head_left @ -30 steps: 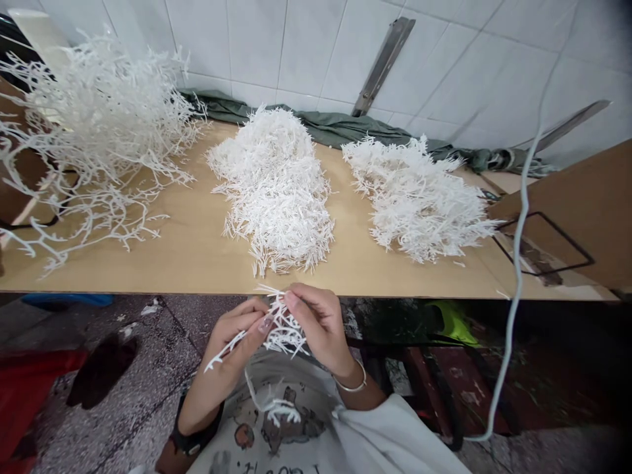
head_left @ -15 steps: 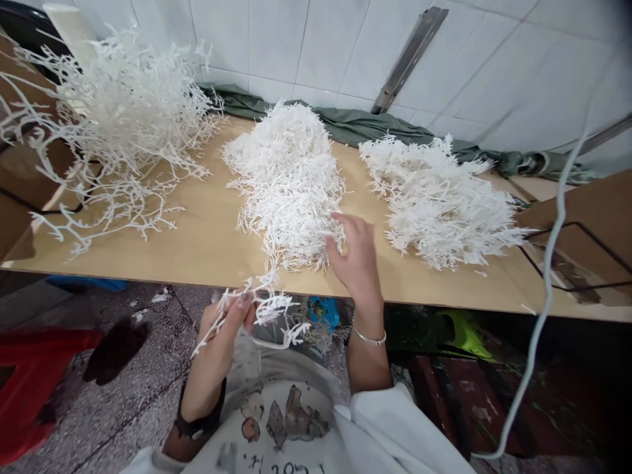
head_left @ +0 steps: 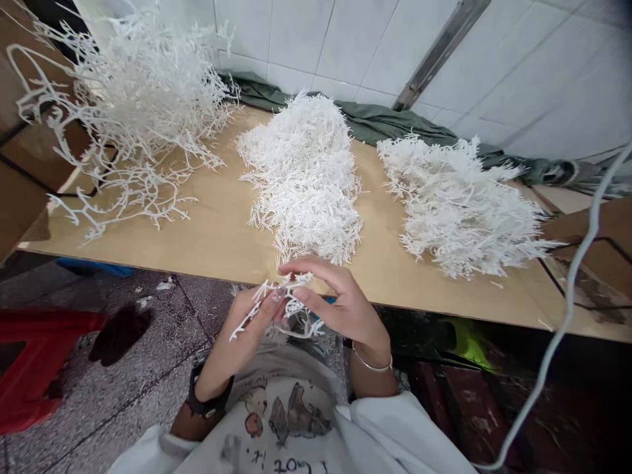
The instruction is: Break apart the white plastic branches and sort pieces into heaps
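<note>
My left hand (head_left: 257, 313) pinches a white branching plastic twig (head_left: 243, 324) between thumb and fingers, just off the front edge of the board. At the twig's other end is my right hand (head_left: 343, 299), its thumb and forefinger curved around the forked tips. Part of the twig is hidden behind the fingers. Straight ahead, close beyond my hands, lies a dense heap of small white plastic sprigs (head_left: 311, 178).
A tangle of long white plastic branches (head_left: 143, 112) stands on the left of the board (head_left: 217, 224). Another pile of white sprigs (head_left: 464, 204) lies on the right. A pale cable (head_left: 567, 296) hangs at the right. A red stool (head_left: 29, 368) is on the floor.
My right hand has left the edge of the middle heap and come down and left to the twig in my left hand. The whole view has shifted slightly.
</note>
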The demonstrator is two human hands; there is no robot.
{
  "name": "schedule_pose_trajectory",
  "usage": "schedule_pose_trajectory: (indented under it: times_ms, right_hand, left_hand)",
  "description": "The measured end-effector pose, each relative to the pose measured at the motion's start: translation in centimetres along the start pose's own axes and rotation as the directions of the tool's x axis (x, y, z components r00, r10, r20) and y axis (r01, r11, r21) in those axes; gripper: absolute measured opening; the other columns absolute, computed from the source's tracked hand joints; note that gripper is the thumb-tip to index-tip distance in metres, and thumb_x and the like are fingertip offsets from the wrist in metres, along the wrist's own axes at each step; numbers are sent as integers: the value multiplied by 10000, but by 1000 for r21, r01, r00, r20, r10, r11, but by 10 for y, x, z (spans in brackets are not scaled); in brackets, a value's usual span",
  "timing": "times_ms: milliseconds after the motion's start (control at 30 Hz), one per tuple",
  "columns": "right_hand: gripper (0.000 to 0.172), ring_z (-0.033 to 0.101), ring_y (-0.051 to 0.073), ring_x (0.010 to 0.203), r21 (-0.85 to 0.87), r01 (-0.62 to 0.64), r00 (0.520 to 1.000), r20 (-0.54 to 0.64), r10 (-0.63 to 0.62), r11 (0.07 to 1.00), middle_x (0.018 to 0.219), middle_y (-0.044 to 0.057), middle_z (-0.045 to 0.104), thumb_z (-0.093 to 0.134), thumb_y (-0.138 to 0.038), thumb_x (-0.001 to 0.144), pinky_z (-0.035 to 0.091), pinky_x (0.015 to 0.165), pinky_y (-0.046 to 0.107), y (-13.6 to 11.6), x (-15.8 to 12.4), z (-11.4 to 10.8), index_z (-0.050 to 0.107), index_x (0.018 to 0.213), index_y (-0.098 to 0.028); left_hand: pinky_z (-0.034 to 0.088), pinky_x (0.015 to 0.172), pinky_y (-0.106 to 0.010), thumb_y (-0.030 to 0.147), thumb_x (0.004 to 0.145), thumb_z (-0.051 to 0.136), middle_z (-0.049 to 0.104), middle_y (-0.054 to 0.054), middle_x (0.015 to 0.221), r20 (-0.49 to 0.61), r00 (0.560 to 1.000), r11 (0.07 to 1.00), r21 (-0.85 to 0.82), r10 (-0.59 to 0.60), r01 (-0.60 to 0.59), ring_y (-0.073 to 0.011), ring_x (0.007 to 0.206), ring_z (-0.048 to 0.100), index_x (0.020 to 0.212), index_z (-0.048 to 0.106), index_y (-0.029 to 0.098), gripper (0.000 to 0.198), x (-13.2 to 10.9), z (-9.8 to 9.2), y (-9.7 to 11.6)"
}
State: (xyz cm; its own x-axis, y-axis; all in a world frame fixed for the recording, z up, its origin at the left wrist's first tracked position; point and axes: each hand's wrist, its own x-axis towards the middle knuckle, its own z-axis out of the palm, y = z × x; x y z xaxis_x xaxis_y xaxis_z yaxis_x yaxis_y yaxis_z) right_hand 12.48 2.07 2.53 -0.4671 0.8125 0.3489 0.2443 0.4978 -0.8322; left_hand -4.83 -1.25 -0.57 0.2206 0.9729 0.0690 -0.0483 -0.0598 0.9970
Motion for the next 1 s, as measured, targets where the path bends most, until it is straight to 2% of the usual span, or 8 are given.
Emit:
schedule_pose_trajectory:
  times_ms: [167, 300, 467, 600, 700, 800, 900, 1000]
  right_hand:
    - [419, 577, 151, 1139, 168, 61, 989, 121, -82, 984, 1229, 74, 621, 544, -316, 919, 465, 984, 314, 7, 0, 3, 500, 1327, -233]
    - [357, 590, 158, 1103, 323, 66, 976, 177, -128, 944, 1197, 73, 633, 466, -359, 955, 467, 956, 313, 9, 0, 4, 558, 1272, -224]
    - [199, 583, 120, 881, 270, -114, 989, 125, 83, 956, 931, 39, 626, 493, -291, 945, 461, 802, 249, 16, -4, 9, 643, 1017, -180]
    - [217, 452, 88, 696, 308, -291, 952, 191, 241, 906, 757, -14, 483, 505, -363, 935, 381, 642, 207, 22, -10, 12, 570, 860, -170]
    - [301, 380, 81, 654, 426, -421, 904, 267, 333, 801, 720, -27, 417, 522, -469, 907, 344, 594, 200, 25, -17, 13, 540, 859, -172]
    - [359, 397, 67, 637, 592, -482, 876, 306, 374, 645, 705, -31, 439, 592, -521, 848, 360, 590, 188, 29, -23, 16, 547, 857, -165]
    - [328, 390, 38, 546, 756, -481, 876, 395, 276, 443, 645, -43, 461, 678, -444, 809, 337, 508, 165, 35, -29, 20, 568, 860, -140]
    - [351, 307, 13, 389, 833, -479, 878, 460, 136, 276, 500, -72, 424, 716, -432, 772, 247, 375, 153, 39, -34, 30, 557, 738, -122]
  left_hand:
    - [351, 557, -218, 445, 967, 410, 469, 27, 523, 22, 998, 998, -26, -56, 57, -95, 529, 459, 563, 458, 168, 491, -3, -2, 1]
    - [343, 487, -222, 472, 952, 426, 464, 23, 427, 60, 990, 988, -78, -131, 136, -93, 435, 457, 500, 477, 169, 547, -4, -2, -1]
    - [347, 471, -202, 436, 946, 469, 487, 27, 429, -32, 992, 992, -46, -120, 118, -78, 422, 456, 499, 498, 165, 524, -5, -3, -4]
    - [349, 475, -191, 409, 947, 474, 482, 34, 439, 1, 994, 994, -25, -107, 107, -69, 427, 448, 506, 498, 161, 507, -2, -4, -3]
    - [334, 466, -195, 398, 937, 490, 461, 36, 428, 43, 990, 988, -66, -134, 136, -69, 420, 434, 494, 489, 158, 504, 0, -4, -3]
    - [308, 447, -203, 444, 913, 517, 442, 33, 411, 60, 983, 969, -168, -172, 180, -69, 404, 411, 478, 471, 157, 523, 0, -3, -7]
    - [229, 385, -201, 484, 872, 570, 388, 39, 376, 188, 966, 916, -328, -176, 231, -54, 358, 335, 453, 449, 157, 545, -2, 0, -17]
    - [119, 318, -197, 506, 830, 612, 290, 49, 330, 320, 946, 778, -578, -60, 245, -38, 298, 242, 382, 352, 166, 620, -2, 9, -29]
